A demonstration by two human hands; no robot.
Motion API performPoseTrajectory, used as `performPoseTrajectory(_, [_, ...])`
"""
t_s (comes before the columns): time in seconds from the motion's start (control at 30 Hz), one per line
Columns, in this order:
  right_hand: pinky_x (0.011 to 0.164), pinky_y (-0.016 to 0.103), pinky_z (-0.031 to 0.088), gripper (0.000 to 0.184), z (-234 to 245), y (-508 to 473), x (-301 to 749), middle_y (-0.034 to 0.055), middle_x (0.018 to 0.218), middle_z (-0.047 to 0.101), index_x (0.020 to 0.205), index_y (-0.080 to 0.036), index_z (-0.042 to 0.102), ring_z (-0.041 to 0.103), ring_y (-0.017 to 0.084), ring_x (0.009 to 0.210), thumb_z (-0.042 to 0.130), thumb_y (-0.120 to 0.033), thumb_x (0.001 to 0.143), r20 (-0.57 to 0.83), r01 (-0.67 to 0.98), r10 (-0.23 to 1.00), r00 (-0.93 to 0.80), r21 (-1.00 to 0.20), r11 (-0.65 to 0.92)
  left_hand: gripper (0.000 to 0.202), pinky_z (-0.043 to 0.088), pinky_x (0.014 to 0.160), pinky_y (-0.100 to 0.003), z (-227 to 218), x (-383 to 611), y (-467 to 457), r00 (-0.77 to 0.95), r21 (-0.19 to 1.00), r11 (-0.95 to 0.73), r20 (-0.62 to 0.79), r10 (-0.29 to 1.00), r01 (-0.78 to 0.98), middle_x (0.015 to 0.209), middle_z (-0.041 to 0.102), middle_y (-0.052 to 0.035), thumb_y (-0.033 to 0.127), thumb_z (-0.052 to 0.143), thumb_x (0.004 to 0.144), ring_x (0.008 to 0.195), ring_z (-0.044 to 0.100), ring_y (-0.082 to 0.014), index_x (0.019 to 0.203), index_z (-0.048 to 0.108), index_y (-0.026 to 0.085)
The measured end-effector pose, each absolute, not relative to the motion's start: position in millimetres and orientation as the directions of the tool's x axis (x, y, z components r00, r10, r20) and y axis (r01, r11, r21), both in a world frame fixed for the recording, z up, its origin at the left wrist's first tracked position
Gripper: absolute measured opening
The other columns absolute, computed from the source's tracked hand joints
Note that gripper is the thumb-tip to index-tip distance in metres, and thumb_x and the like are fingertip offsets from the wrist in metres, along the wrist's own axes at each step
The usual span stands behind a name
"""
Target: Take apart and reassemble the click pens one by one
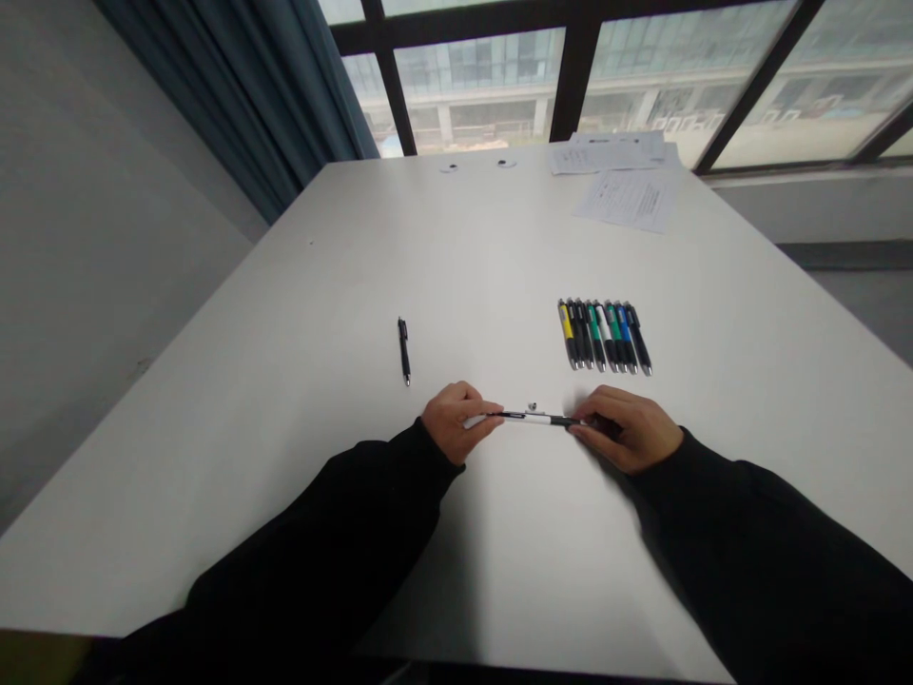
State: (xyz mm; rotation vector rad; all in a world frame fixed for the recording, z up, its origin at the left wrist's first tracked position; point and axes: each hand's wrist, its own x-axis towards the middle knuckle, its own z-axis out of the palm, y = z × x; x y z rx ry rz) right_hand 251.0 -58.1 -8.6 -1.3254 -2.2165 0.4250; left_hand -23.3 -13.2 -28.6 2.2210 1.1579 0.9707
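My left hand (456, 421) and my right hand (624, 430) pinch opposite ends of a black-and-white ballpoint pen (532, 419), which lies level just above the white table (342, 285). A tiny pale pen part (532, 407) sits on the tabletop just behind the pen's middle. Several click pens with coloured barrels (605, 336) lie side by side in a tight row to the right of my hands. Farther left, a single black pen (403, 350) lies apart, nearer my left hand.
Loose printed papers (628, 198) lie at the table's far right corner, and two round cable grommets (477, 166) are set near the far edge. Beyond the table are a large window (485, 86), a blue curtain (242, 86) and a grey wall (106, 266).
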Motion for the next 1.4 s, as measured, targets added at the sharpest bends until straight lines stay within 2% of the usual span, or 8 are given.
performPoseTrajectory(0.23, [0.058, 0.027, 0.044, 0.010, -8.5, -58.1, 250.1, 0.0040, 0.071, 0.060, 0.085, -0.017, 0.065, 0.056, 0.016, 0.062, 0.060, -0.026, 0.082, 0.266, 0.721, 0.892, -0.366, -0.525, 0.453, 0.018, 0.045, 0.059, -0.025, -25.9, -22.1, -12.1, 0.398, 0.681, -0.537, 0.370, 0.839, 0.498, 0.068, 0.063, -0.0025, 0.026, 0.073, 0.073, 0.059, 0.052, -0.0117, 0.089, 0.073, 0.017])
performPoseTrajectory(0.8, [0.059, 0.027, 0.044, 0.010, -7.6, -57.9, 249.9, 0.0034, 0.070, 0.059, 0.084, -0.016, 0.064, 0.055, 0.015, 0.061, 0.060, -0.025, 0.081, 0.240, 0.736, 0.900, -0.365, -0.518, 0.436, 0.009, 0.044, 0.056, -0.023, -23.2, -22.7, -12.2, 0.410, 0.680, -0.546, 0.374, 0.832, 0.489, 0.066, 0.062, -0.0023, 0.023, 0.071, 0.074, 0.058, 0.051, -0.0108, 0.079, 0.072, 0.016])
performPoseTrajectory(1.0, [0.061, 0.028, 0.045, 0.009, -7.4, -57.5, 252.2, 0.0039, 0.071, 0.061, 0.083, -0.017, 0.064, 0.056, 0.016, 0.063, 0.060, -0.025, 0.080, 0.225, 0.747, 0.909, -0.349, -0.519, 0.416, 0.013, 0.044, 0.057, -0.023, -24.2, -22.4, -12.3, 0.402, 0.681, -0.533, 0.362, 0.841, 0.503, 0.066, 0.062, -0.0014, 0.023, 0.071, 0.073, 0.058, 0.051, -0.0109, 0.084, 0.072, 0.017])
performPoseTrajectory(1.4, [0.058, 0.028, 0.045, 0.012, -7.3, -57.9, 252.4, 0.0031, 0.071, 0.060, 0.086, -0.016, 0.064, 0.055, 0.015, 0.061, 0.064, -0.025, 0.078, 0.229, 0.743, 0.915, -0.332, -0.535, 0.403, 0.011, 0.043, 0.057, -0.024, -23.4, -23.0, -12.9, 0.397, 0.674, -0.528, 0.357, 0.845, 0.517, 0.066, 0.062, -0.0015, 0.023, 0.071, 0.073, 0.058, 0.051, -0.0111, 0.082, 0.071, 0.016])
